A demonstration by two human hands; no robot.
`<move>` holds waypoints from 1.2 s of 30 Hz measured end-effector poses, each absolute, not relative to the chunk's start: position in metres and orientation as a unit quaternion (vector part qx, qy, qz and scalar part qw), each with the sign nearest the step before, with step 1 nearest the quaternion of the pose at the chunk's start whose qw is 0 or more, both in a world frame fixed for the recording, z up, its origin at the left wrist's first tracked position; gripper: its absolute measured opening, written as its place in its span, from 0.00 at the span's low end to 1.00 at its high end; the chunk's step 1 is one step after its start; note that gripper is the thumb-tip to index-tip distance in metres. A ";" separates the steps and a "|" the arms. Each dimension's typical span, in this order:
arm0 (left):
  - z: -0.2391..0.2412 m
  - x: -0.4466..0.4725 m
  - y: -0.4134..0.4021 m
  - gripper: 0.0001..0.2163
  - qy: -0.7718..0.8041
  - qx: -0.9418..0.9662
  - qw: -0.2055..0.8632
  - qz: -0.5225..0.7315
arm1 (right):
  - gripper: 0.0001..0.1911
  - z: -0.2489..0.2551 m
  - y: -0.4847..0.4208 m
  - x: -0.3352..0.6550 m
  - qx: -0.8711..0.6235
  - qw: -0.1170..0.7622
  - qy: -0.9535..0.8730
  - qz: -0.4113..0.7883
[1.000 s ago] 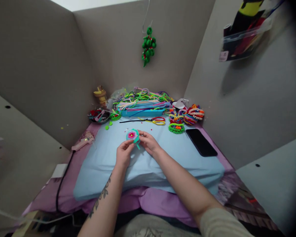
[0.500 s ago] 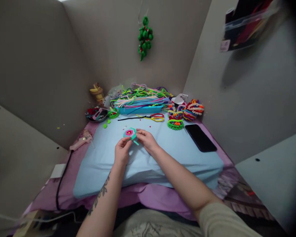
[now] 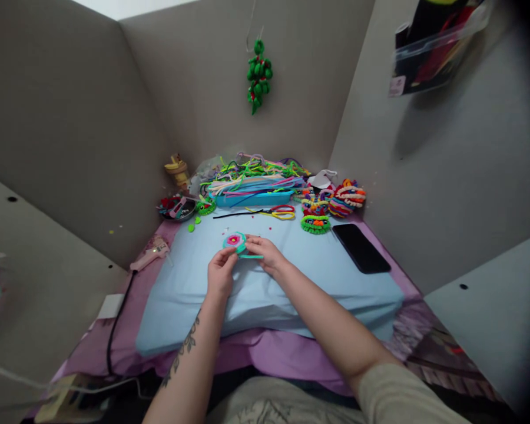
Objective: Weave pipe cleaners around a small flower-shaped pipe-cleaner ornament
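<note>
A small round coil of pipe cleaner (image 3: 234, 240), with a yellow centre, pink and lilac rings and a turquoise outer edge, is held up between both hands over the light blue cloth. My left hand (image 3: 221, 272) pinches its lower left edge between thumb and fingers. At the right edge, my right hand (image 3: 265, 254) grips the coil with thumb and forefinger. A loose turquoise pipe cleaner end (image 3: 252, 257) sticks out to the right below the coil, in front of the right hand's fingers.
Scissors (image 3: 282, 212) lie beyond the hands, before a blue tray (image 3: 254, 199) heaped with pipe cleaners. A phone (image 3: 361, 248) lies at right, near colourful pipe cleaner figures (image 3: 315, 224). At left are a pink glue gun (image 3: 152, 254) with its cord and a dark bowl (image 3: 182, 211).
The loose turquoise end now points level to the right instead of slanting down. Both hands stay on the coil. The camera view has shifted slightly.
</note>
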State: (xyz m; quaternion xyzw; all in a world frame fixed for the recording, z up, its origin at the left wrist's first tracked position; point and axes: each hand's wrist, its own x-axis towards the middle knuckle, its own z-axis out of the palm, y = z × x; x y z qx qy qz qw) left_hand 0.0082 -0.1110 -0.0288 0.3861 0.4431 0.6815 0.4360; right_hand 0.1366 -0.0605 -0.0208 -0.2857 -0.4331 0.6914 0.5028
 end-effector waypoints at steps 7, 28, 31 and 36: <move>-0.029 0.008 -0.111 0.10 0.445 0.399 0.436 0.673 | 0.12 -0.016 -0.062 0.136 -0.273 0.500 -0.433 0.699; -0.022 0.012 -0.117 0.14 0.501 0.383 0.376 0.679 | 0.06 -0.014 -0.076 0.136 -0.357 0.567 -0.633 0.387; -0.022 0.013 -0.117 0.12 0.512 0.385 0.383 0.666 | 0.07 -0.018 -0.068 0.139 -0.387 0.606 -0.580 0.384; -0.021 0.013 -0.118 0.12 0.500 0.387 0.386 0.672 | 0.10 -0.026 -0.056 0.140 -0.420 0.613 -0.518 0.424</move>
